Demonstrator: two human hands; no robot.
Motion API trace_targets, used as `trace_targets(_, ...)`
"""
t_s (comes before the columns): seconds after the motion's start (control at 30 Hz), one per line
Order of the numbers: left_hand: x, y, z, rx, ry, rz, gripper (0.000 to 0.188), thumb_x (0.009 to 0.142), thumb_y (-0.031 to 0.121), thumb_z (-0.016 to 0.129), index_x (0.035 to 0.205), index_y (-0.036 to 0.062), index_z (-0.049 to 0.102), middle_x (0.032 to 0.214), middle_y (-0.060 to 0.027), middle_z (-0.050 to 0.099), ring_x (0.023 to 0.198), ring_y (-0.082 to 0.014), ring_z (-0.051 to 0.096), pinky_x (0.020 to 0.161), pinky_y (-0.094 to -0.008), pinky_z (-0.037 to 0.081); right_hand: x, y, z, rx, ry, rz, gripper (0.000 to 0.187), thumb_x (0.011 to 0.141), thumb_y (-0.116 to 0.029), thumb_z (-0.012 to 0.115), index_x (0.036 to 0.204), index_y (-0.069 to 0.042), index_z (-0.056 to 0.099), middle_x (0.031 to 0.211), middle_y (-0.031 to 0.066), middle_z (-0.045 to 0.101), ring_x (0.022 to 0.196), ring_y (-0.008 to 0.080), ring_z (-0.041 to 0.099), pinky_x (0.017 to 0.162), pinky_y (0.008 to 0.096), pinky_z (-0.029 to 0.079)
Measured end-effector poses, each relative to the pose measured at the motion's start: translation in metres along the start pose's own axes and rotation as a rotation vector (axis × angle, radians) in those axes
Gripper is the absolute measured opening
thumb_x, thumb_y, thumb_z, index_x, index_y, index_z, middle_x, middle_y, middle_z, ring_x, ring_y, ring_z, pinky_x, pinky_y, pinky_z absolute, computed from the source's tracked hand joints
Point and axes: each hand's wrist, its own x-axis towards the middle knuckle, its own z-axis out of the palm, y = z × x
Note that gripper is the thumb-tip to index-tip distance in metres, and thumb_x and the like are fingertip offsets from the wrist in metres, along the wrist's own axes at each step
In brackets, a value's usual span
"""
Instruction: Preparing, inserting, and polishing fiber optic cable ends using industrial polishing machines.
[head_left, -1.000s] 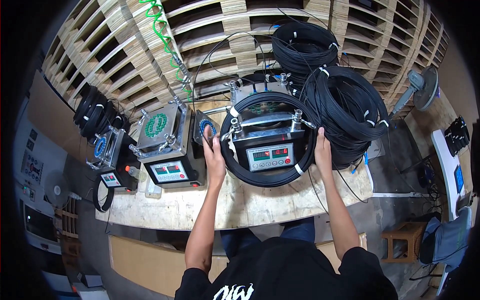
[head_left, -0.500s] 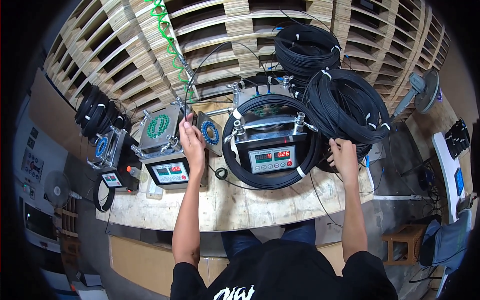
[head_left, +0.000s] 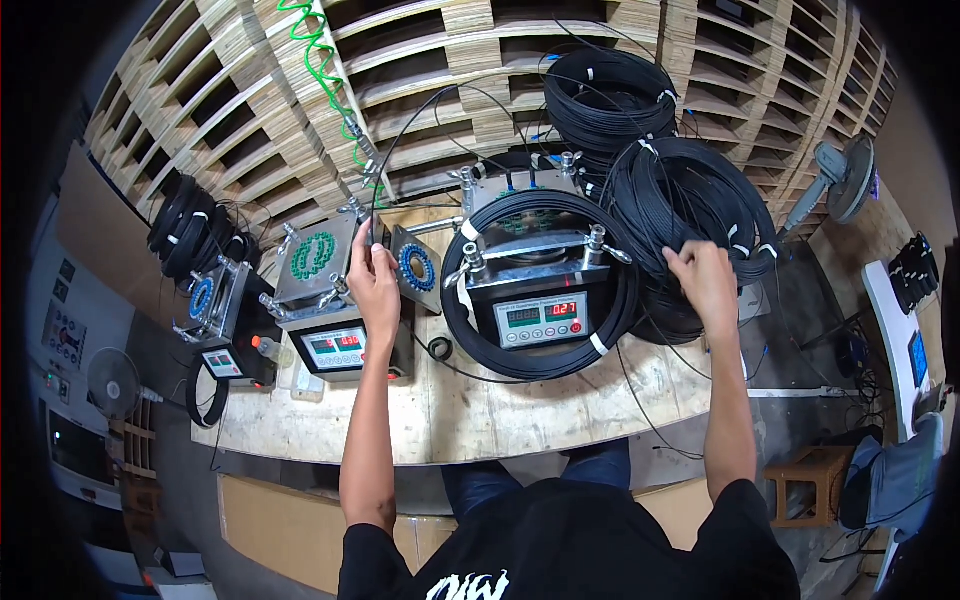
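Observation:
My left hand (head_left: 376, 288) is closed in a pinch on a thin black cable (head_left: 412, 112), which rises from the fingers and arcs over toward the middle machine. My right hand (head_left: 706, 284) is bent at the near side of a coil of black cable (head_left: 640, 205), fingers curled against its strands; the exact grip is partly hidden. Between my hands, another tied cable coil (head_left: 462, 335) hangs around the middle polishing machine (head_left: 543, 320), whose red digits are lit. Left of it stands a second machine (head_left: 340, 347), with a round green-dotted fixture (head_left: 313, 256) on top.
A smaller machine (head_left: 222, 362) stands at the far left, beside more black coils (head_left: 185, 235). A disc ringed in blue (head_left: 416, 268) leans between the two larger machines. Stacked coils (head_left: 612, 95) rise at the back right, before wooden pallets (head_left: 470, 55). A green spiral hose (head_left: 322, 70) hangs behind.
My right hand has moved up and slightly right, onto the coil's strands. My left hand has shifted a little down and left, still pinching the cable. The middle display's digits differ.

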Motion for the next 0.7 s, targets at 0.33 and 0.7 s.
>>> trace_targets(0.33, 0.035, 0.004, 0.007, 0.039, 0.079, 0.137, 0.03, 0.106, 0.026, 0.06, 0.116, -0.0013, 0.067, 0.07, 0.0034, 0.053, 0.062, -0.0051, 0.045, 0.055, -0.0244, 0.037, 0.125, -0.107, -0.021, 0.337, 0.088, -0.638, 0.059, 0.091, -0.031, 0.075, 0.146, -0.02, 0.055, 0.097, 0.0118, 0.069, 0.081, 0.0224, 0.065, 0.085, 0.037, 0.052)
trace_targets(0.7, 0.036, 0.004, -0.001, -0.036, 0.083, 0.092, 0.028, 0.106, 0.022, 0.058, 0.116, -0.0011, 0.07, 0.078, 0.0025, 0.06, 0.065, -0.0045, 0.048, 0.057, -0.0235, 0.039, 0.156, -0.106, -0.03, 0.249, 0.285, -0.699, 0.028, 0.097, -0.025, 0.066, 0.118, -0.009, 0.074, 0.104, 0.0142, 0.076, 0.093, 0.028, 0.074, 0.082, 0.0339, 0.055)
